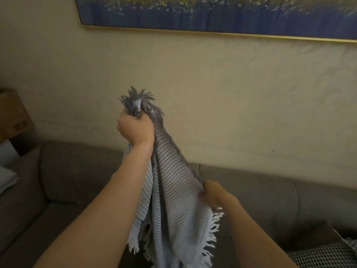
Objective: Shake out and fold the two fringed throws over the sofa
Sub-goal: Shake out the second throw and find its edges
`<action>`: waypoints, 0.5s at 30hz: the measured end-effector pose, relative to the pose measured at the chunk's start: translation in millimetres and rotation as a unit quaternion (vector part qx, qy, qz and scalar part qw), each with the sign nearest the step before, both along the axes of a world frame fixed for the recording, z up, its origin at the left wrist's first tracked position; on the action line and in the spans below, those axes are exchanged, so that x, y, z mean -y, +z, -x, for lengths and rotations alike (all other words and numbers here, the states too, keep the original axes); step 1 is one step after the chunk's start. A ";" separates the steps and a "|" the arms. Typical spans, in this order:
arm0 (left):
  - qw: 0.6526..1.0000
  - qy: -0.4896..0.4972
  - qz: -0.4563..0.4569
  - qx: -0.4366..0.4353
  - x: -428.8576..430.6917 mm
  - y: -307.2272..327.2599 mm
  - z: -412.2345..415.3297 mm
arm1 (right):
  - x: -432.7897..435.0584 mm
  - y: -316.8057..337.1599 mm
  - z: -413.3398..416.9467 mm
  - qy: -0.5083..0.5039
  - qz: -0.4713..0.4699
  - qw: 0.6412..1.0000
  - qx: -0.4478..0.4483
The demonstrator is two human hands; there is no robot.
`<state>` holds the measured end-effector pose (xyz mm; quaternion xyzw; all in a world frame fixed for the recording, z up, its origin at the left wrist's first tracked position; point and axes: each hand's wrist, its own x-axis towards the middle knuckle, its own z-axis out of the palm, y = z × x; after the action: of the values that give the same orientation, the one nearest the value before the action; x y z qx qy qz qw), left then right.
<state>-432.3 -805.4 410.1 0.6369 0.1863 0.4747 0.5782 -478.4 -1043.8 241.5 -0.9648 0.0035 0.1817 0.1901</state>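
Grey-brown sofa (77, 171): two back cushions were visible, meeting near its middle. Black-and-white checked fabric (324, 256) lay on the seat at the sofa's right end; cushion or throw not resolved. Pale folded item (7, 180) sat at the sofa's left arm; contact unclear.

Free air lies right of the hanging throw (170, 190), bounded by the wall (251, 103) behind, painting (212, 14) above, sofa back (260, 190) below, while a cardboard box (13, 117) crowds the left edge.

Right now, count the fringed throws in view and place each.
1. The grey striped throw hangs above the sofa, left hand gripping its top, right hand its side. The checked fabric at bottom right may be a second; no fringe shows.
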 end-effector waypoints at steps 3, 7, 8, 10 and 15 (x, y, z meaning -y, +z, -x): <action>1.000 -0.015 0.008 -0.008 2.0 -9.3 0.8 | 6.1 10.3 -8.0 -0.228 -0.067 0.958 0.163; 0.999 -0.020 0.023 -0.012 2.6 -18.9 2.2 | 8.0 24.1 -7.0 -0.329 -0.123 0.897 0.269; 0.999 -0.025 0.023 -0.016 3.8 -21.1 2.3 | 6.4 21.7 -4.9 -0.319 -0.113 0.910 0.241; 0.999 -0.042 0.022 -0.025 8.1 -25.1 2.3 | 2.0 14.9 -0.3 -0.292 -0.086 0.941 0.150; 0.995 -0.071 0.003 -0.066 22.7 -31.0 5.4 | -33.6 8.5 8.8 -0.204 -0.132 0.963 0.119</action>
<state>-437.7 -828.2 379.1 0.6767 0.1798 0.3886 0.5990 -487.2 -1010.2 250.0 -0.9247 0.1537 0.0219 0.3475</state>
